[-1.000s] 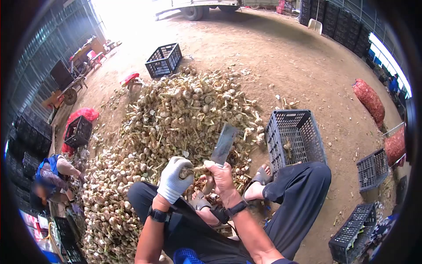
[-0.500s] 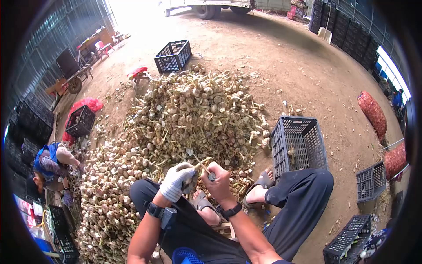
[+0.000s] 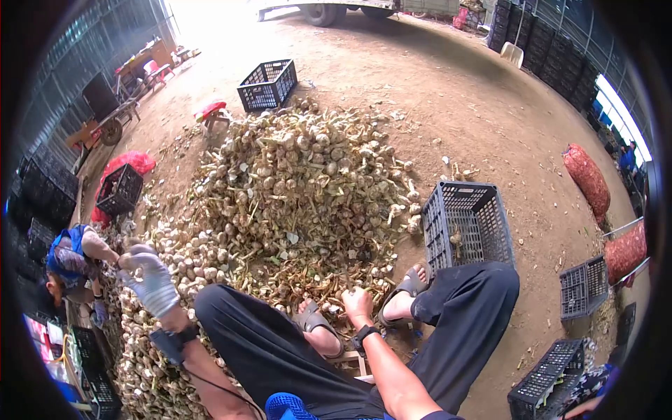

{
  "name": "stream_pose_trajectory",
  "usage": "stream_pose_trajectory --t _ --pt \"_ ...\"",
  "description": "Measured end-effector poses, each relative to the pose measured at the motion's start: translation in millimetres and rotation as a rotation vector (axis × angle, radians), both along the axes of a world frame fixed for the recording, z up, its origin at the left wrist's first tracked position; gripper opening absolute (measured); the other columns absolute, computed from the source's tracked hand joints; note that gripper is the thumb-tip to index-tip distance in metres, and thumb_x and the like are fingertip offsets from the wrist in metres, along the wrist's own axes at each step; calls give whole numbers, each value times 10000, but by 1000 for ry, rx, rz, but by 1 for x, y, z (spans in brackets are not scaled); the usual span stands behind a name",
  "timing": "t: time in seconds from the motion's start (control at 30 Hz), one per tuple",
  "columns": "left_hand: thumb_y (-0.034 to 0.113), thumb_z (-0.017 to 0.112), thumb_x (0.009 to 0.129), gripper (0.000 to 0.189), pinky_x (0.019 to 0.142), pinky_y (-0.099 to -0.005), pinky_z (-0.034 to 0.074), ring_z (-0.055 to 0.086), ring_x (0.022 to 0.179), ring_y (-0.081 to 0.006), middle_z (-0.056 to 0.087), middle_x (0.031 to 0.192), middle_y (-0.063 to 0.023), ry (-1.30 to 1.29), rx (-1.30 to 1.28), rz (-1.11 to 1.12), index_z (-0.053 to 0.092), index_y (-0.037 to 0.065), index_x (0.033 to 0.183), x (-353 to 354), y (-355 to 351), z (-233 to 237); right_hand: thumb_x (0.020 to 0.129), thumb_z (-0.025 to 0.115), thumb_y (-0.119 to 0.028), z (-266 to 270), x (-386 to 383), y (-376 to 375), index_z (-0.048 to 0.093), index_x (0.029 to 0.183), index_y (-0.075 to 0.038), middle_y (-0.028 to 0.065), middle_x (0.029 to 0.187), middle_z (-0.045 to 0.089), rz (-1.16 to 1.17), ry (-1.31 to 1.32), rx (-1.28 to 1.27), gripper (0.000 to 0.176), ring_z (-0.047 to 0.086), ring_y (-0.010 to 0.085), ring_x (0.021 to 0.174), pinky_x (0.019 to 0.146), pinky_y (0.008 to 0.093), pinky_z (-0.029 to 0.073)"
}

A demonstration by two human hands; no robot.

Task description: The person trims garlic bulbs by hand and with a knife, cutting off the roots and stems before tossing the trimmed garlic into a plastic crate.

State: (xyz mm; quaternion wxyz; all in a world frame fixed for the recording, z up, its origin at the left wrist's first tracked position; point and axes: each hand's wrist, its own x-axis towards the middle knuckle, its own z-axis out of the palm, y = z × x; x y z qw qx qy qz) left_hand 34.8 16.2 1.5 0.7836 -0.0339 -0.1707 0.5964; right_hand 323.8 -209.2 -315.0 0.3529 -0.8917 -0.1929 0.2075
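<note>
My left hand [image 3: 152, 285], in a pale striped glove, is stretched out to the left over the heap of trimmed garlic bulbs [image 3: 164, 350]. Motion blurs its fingers slightly; they look apart, and no bulb shows in them. My right hand [image 3: 358, 306] is bare and closed, low between my knees in front of the garlic with stalks [image 3: 308, 168]. A thin piece sticks up by its fingers; I cannot tell what it is. Loose stalks and leaf scraps [image 3: 301, 280] lie on the ground just beyond my feet.
A dark plastic crate [image 3: 467, 224] with a few bits in it stands by my right knee. Another crate [image 3: 267, 85] is behind the heap. At the left a person in a blue vest [image 3: 70, 262] bends over the bulbs. Red net sacks [image 3: 586, 182] lie at the right.
My left hand has swung from beside my right hand out to the left, over the trimmed bulbs. My right hand has dropped slightly, and the pale rod between the hands no longer shows there.
</note>
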Motion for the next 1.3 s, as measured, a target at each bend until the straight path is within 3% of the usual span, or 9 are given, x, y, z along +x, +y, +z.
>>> stream_pose_trajectory --t 0.03,0.17,0.27,0.33,0.5,0.67,0.87,1.1,1.3 --pt "160 685 898 519 872 -418 552 596 1063 -249 566 1306 -130 66 33 10 478 -19 1339 -14 3 8 785 658 -339 0 2 3 721 841 -60 207 794 697 -39 -4 -10 291 676 413 779 705 495 535" --pt "207 632 965 341 773 -303 482 515 898 -132 514 1067 -42 414 137 -148 489 17 1210 21 -29 10 786 608 -326 14 5 16 716 899 -60 238 857 694 65 -52 -36 308 671 437 819 722 518 527" --pt "352 592 991 527 661 -282 475 517 796 -133 563 995 -29 706 211 -35 491 -2 1367 73 -53 2 801 621 -337 7 9 32 701 848 -61 226 819 690 114 -99 -78 291 671 431 799 701 526 524" --pt "311 524 1026 499 677 -254 435 463 824 -136 516 1053 -45 673 190 -150 458 -17 1396 91 -63 -11 811 655 -329 -5 7 45 690 821 -62 207 791 684 167 -129 13 269 667 415 774 679 484 529" --pt "267 495 1031 441 585 -255 340 374 717 -104 401 862 1 674 7 -261 472 -6 1376 99 -76 -11 788 651 -370 -19 -22 98 697 893 -63 228 864 686 432 34 -56 328 664 423 848 753 495 531" --pt "311 502 1028 493 501 -292 403 426 643 -133 455 868 -39 705 -130 -175 449 13 1418 82 -79 -11 764 667 -358 -44 -47 130 687 840 -57 215 878 692 528 152 -80 311 666 421 838 735 505 528" --pt "251 465 1049 423 497 -292 399 465 659 -138 454 861 -50 692 -123 -180 429 5 1392 81 -73 -8 749 659 -253 -80 -17 106 668 837 -46 149 944 668 775 -57 -75 225 638 369 924 808 447 521" --pt "207 485 1039 390 434 -276 408 481 634 -146 482 863 -71 652 -101 -151 433 -9 1359 73 -69 -11 803 650 -198 -85 77 46 709 959 32 208 993 697 416 -210 -19 284 663 372 930 865 427 523" --pt "210 467 1041 373 439 -293 400 473 625 -150 478 854 -77 587 -119 -118 446 -15 1337 60 -68 -11 845 608 -235 -59 127 19 666 842 12 210 833 664 39 -415 -36 254 640 389 781 725 446 511"
